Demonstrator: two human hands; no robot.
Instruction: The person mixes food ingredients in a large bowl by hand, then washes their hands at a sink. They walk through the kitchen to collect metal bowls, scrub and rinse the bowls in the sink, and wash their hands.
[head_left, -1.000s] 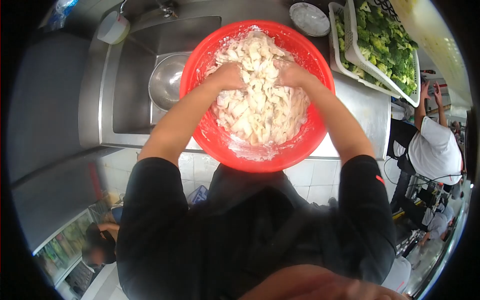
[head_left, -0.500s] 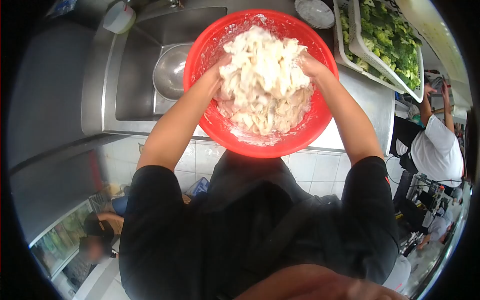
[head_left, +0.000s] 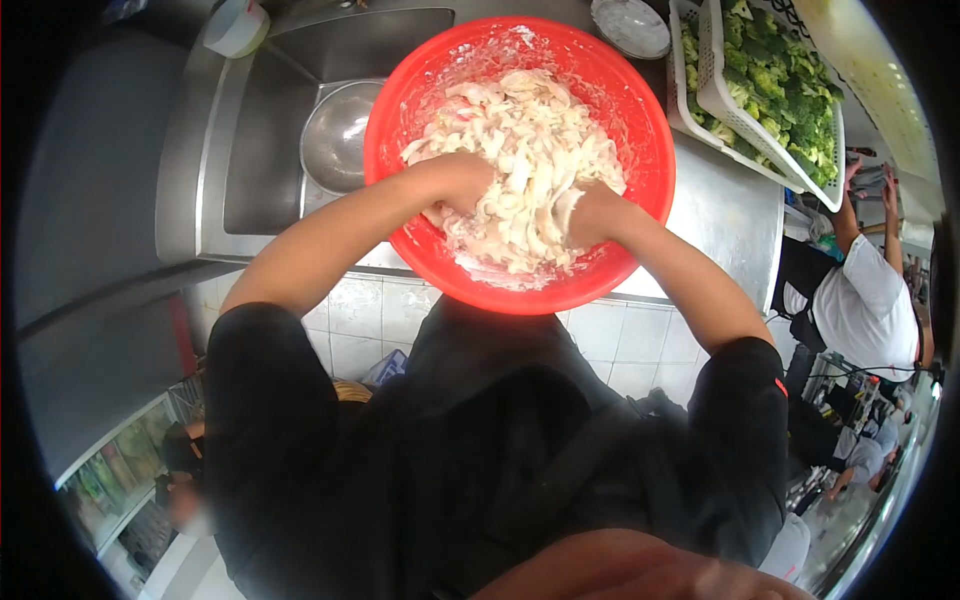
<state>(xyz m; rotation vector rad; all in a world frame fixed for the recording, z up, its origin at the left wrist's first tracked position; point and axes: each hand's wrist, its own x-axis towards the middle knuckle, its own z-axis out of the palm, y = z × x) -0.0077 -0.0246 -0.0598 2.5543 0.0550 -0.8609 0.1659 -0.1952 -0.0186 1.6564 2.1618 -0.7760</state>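
A large red plastic basin (head_left: 395, 130) holds a heap of pale, wet strips (head_left: 530, 140) with a white coating, perhaps sliced raw meat. My left hand (head_left: 468, 182) is sunk into the left side of the heap, its fingers buried. On the right, my right hand (head_left: 594, 212) reaches down into the strips near the basin's front wall. Its fingers are covered too, so I cannot see how either hand is closed. White paste smears the inside of the basin.
Left of the basin is a steel sink (head_left: 265, 190) with a metal bowl (head_left: 338, 140) in it. A white tub (head_left: 237, 28) stands at its back corner. White baskets (head_left: 712, 80) of broccoli (head_left: 780, 85) and a dusty bowl (head_left: 632, 26) stand at right. Another person (head_left: 865, 300) is further right.
Both hands have come down and closer together into the heap. The strips that were lifted high between them now lie lower and spread out in the basin.
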